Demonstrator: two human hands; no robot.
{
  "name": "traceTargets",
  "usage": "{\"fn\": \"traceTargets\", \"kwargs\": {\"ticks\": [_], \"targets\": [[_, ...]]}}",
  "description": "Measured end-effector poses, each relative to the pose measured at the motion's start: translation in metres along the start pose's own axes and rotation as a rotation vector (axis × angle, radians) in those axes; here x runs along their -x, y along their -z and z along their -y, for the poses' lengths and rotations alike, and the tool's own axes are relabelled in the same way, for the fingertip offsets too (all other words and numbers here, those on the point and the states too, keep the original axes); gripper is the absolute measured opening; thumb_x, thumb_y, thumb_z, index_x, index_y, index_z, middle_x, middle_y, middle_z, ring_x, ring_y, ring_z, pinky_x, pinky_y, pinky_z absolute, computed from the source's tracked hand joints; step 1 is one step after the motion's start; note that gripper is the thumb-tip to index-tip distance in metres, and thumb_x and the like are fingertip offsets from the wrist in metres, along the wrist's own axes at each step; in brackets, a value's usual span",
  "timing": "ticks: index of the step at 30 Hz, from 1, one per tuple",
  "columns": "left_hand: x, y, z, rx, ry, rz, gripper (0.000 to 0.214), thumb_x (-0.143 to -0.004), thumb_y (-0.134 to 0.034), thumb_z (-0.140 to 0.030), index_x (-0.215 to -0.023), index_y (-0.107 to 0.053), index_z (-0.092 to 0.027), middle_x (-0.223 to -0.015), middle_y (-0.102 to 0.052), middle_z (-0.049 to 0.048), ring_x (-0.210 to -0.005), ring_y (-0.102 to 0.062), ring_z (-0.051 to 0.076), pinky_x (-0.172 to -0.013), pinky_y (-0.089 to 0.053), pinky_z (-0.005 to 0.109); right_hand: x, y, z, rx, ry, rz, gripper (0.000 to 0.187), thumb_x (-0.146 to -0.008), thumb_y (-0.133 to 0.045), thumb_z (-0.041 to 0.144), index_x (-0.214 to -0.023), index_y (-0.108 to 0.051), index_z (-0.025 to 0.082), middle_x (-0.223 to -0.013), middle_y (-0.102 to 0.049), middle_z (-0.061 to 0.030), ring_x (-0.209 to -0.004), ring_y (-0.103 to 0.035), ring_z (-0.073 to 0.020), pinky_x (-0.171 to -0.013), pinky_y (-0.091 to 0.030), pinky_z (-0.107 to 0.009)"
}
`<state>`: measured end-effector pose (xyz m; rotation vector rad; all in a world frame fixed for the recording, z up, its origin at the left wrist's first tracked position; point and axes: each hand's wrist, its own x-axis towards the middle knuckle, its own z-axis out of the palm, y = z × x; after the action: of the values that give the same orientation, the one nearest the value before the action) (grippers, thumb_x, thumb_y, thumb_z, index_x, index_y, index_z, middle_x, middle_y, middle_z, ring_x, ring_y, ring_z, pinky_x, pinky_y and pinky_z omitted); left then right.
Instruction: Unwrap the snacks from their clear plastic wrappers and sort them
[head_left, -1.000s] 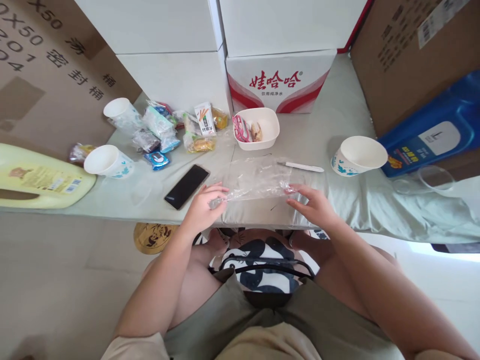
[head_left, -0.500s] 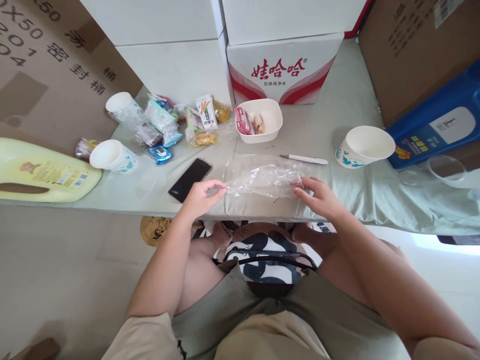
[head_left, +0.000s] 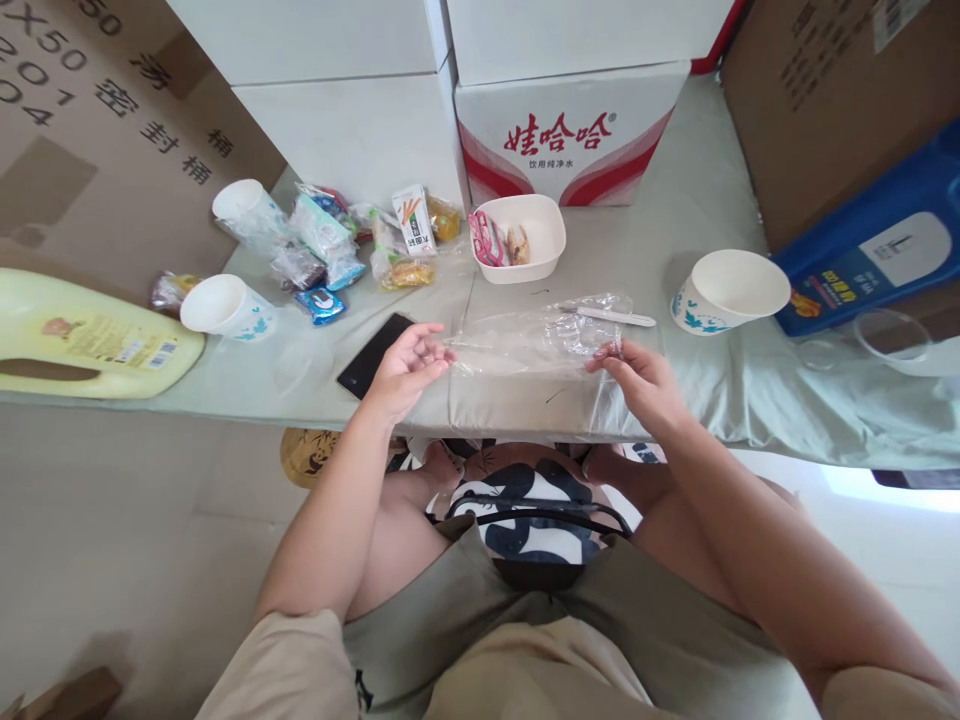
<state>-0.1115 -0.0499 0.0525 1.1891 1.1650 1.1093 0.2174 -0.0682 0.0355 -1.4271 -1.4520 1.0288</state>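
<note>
A thin clear plastic bag [head_left: 510,345] stretches crosswise between my hands, low over the cloth. My left hand [head_left: 409,372] has its thumb and fingertips close together at the bag's left end, the other fingers loosely curled. At the right end, my right hand [head_left: 643,385] pinches the film between thumb and fingers. A crumpled part of the bag lies against a white pen [head_left: 626,318]. Just beyond the bag stands a white bowl [head_left: 536,265] with a pink packet [head_left: 486,240] and a small brownish piece inside. A black phone [head_left: 369,362] lies partly behind my left hand.
Wrapped snacks [head_left: 322,240] and two paper cups [head_left: 225,308] stand at the left, near a yellow jug [head_left: 90,335]. Another paper cup [head_left: 729,290] and a blue container [head_left: 877,245] are at the right. A white-and-red carton [head_left: 570,140] backs the table.
The bag has shifted, its crumpled right part now reaching the pen. My left hand has turned and raised its fingers. My right fingers have closed more tightly on the film.
</note>
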Motion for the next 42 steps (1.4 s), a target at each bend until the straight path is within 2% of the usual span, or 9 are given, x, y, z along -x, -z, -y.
{"fn": "traceTargets", "kwargs": {"ticks": [6,10,15,18,21,28,34,38,42], "targets": [[-0.009,-0.011,0.01,-0.146,0.066,-0.079,0.03,-0.071,-0.077,-0.037,-0.09,-0.062,-0.019,-0.084,-0.066,0.0005,-0.049,-0.054,0.006,-0.045,-0.04,0.021,0.001,-0.003,0.001,0.001,0.049,-0.031,0.026,-0.087,-0.06,0.046,-0.086,-0.071,0.022,-0.092,-0.077,-0.0054,-0.093,-0.07,-0.0235,-0.091,-0.053,-0.042],[-0.01,-0.015,0.007,-0.191,0.123,-0.061,0.028,-0.074,-0.073,-0.04,-0.086,-0.057,-0.02,-0.075,-0.065,-0.0003,-0.046,-0.054,0.007,-0.04,-0.033,0.02,0.0,-0.008,0.002,-0.077,0.017,-0.034,0.03,-0.088,-0.06,0.051,-0.08,-0.065,0.022,-0.081,-0.075,-0.0045,-0.085,-0.071,-0.0212,-0.088,-0.056,-0.041],[-0.009,-0.019,0.007,-0.203,0.201,-0.151,0.024,-0.08,-0.067,-0.033,-0.096,-0.054,-0.022,-0.06,-0.056,-0.0064,-0.04,-0.048,0.007,-0.039,-0.03,0.018,-0.009,-0.016,-0.008,-0.234,-0.186,-0.122,0.038,-0.084,-0.06,0.063,-0.089,-0.055,0.025,-0.059,-0.06,0.0054,-0.049,-0.061,-0.0142,-0.052,-0.052,-0.028],[-0.01,-0.021,0.013,-0.253,0.203,-0.196,0.018,-0.082,-0.064,-0.029,-0.095,-0.054,-0.021,-0.059,-0.054,-0.0068,-0.036,-0.04,0.005,-0.037,-0.028,0.019,-0.013,-0.018,-0.01,-0.108,-0.26,-0.122,0.036,-0.085,-0.056,0.06,-0.089,-0.053,0.025,-0.06,-0.06,0.0053,-0.038,-0.051,-0.0117,-0.041,-0.038,-0.025],[-0.01,-0.022,0.018,-0.331,0.224,-0.185,0.017,-0.083,-0.062,-0.023,-0.099,-0.055,-0.02,-0.062,-0.057,-0.0056,-0.039,-0.043,0.006,-0.039,-0.032,0.019,-0.012,-0.015,-0.01,0.148,-0.248,-0.096,0.026,-0.089,-0.052,0.049,-0.09,-0.057,0.023,-0.066,-0.067,0.0019,-0.038,-0.05,-0.0117,-0.049,-0.041,-0.028],[-0.011,-0.019,0.023,-0.698,0.158,-0.126,0.027,-0.082,-0.066,-0.026,-0.108,-0.059,-0.021,-0.075,-0.063,-0.0028,-0.05,-0.051,0.008,-0.054,-0.042,0.023,-0.001,-0.006,-0.018,0.692,-0.15,-0.08,0.028,-0.088,-0.048,0.032,-0.109,-0.063,0.022,-0.082,-0.073,-0.0052,-0.067,-0.063,-0.0216,-0.066,-0.04,-0.031],[-0.021,-0.026,0.024,-1.046,0.063,-0.089,0.04,-0.082,-0.066,-0.022,-0.122,-0.062,-0.021,-0.106,-0.071,0.0081,-0.096,-0.067,0.024,-0.085,-0.049,0.036,0.004,-0.011,-0.017,0.947,-0.015,-0.049,0.047,-0.09,-0.047,0.031,-0.135,-0.055,0.021,-0.118,-0.064,-0.0139,-0.095,-0.065,-0.0281,-0.076,-0.049,-0.038],[-0.03,-0.034,0.025,-1.106,-0.023,-0.067,0.057,-0.083,-0.069,-0.029,-0.138,-0.056,-0.02,-0.138,-0.06,0.0152,-0.127,-0.054,0.034,-0.104,-0.043,0.048,0.019,-0.014,-0.022,1.059,0.149,-0.037,0.063,-0.081,-0.052,0.02,-0.144,-0.05,0.027,-0.145,-0.049,-0.0141,-0.135,-0.047,-0.0362,-0.105,-0.042,-0.053],[-0.037,-0.041,0.028,-1.083,-0.051,0.049,0.057,-0.083,-0.068,-0.021,-0.139,-0.056,-0.021,-0.131,-0.067,0.0134,-0.127,-0.055,0.035,-0.108,-0.04,0.053,0.044,-0.009,-0.029,1.052,0.165,0.218,0.079,-0.073,-0.057,0.019,-0.149,-0.043,0.033,-0.156,-0.041,-0.01,-0.15,-0.028,-0.0391,-0.115,-0.027,-0.064]]}}
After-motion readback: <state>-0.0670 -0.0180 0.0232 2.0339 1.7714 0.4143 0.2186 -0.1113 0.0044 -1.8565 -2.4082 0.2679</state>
